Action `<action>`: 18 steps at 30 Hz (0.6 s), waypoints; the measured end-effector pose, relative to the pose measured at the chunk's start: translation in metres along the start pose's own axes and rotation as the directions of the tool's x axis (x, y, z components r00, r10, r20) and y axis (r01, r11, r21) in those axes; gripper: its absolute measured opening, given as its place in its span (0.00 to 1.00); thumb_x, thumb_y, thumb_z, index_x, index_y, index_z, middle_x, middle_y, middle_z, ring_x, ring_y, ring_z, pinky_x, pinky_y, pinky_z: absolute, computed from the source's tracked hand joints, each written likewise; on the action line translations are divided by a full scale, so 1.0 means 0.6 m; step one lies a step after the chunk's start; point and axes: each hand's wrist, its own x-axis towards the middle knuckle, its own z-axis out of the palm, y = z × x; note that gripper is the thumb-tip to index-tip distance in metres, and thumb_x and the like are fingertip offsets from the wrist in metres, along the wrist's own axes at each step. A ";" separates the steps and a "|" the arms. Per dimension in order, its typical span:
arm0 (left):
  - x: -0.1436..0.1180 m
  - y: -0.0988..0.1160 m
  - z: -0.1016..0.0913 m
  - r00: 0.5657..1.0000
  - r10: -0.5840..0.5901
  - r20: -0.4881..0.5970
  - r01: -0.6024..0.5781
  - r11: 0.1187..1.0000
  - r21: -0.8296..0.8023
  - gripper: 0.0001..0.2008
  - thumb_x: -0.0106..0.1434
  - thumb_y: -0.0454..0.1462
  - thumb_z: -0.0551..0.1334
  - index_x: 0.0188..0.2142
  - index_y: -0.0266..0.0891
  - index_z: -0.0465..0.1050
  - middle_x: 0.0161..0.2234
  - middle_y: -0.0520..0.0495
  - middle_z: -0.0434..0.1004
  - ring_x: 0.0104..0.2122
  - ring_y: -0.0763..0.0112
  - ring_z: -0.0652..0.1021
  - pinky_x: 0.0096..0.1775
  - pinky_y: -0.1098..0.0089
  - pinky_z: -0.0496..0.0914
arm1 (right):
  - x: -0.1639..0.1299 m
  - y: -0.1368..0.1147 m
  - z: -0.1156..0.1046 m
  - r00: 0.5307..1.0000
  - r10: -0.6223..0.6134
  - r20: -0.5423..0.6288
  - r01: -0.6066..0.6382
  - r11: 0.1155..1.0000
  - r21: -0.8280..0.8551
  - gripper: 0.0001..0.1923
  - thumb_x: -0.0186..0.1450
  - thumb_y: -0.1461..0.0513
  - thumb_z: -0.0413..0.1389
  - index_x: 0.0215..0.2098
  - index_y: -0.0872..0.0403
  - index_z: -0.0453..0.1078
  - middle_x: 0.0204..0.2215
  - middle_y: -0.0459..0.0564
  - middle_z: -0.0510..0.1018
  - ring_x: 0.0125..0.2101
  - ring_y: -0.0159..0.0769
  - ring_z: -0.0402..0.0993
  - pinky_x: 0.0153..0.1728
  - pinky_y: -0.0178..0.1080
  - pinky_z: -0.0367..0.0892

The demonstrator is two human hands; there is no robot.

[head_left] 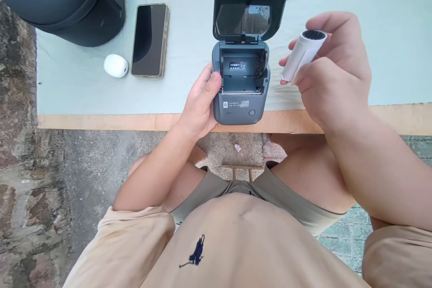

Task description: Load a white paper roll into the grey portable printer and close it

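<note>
The printer (241, 107), its lid (254, 1) raised, is over the table's (84, 122) near edge, gripped at its side by the left hand (200, 103). Beside it, the right hand (340, 65) grasps a roll (300, 59). Leftward lie a phone (149, 40), white case (115, 65) and bag (67, 0).

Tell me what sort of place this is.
Probably an outdoor spot, perhaps a yard or patio, set up for tabletop work: rough stonework, bare concrete ground and a cloth-covered table suggest it.
</note>
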 end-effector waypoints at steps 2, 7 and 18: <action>-0.001 0.001 0.001 1.000 -0.018 0.002 0.018 1.000 -0.009 0.19 0.72 0.54 0.65 0.51 0.45 0.81 0.56 0.47 0.86 0.76 0.52 0.67 0.72 0.55 0.72 | 0.001 -0.013 0.005 0.998 0.062 -0.023 -0.060 0.994 0.086 0.26 0.49 0.64 0.57 0.47 0.44 0.66 0.38 0.44 0.76 0.34 0.35 0.78 0.30 0.42 0.75; 0.000 0.004 0.004 0.999 -0.047 -0.006 0.047 0.998 -0.031 0.20 0.77 0.53 0.58 0.49 0.44 0.83 0.52 0.48 0.88 0.75 0.54 0.69 0.71 0.56 0.73 | 0.001 -0.042 0.020 0.987 0.111 -0.115 -0.098 0.988 0.120 0.24 0.45 0.66 0.55 0.42 0.45 0.65 0.35 0.44 0.74 0.32 0.37 0.78 0.23 0.39 0.70; 0.000 0.011 0.013 0.997 -0.070 -0.014 0.069 0.994 -0.089 0.20 0.79 0.49 0.56 0.49 0.43 0.83 0.49 0.48 0.89 0.71 0.56 0.76 0.69 0.56 0.76 | 0.002 -0.020 0.010 0.991 0.048 -0.128 -0.044 0.999 0.031 0.30 0.49 0.68 0.59 0.50 0.44 0.67 0.38 0.44 0.72 0.32 0.33 0.77 0.24 0.38 0.71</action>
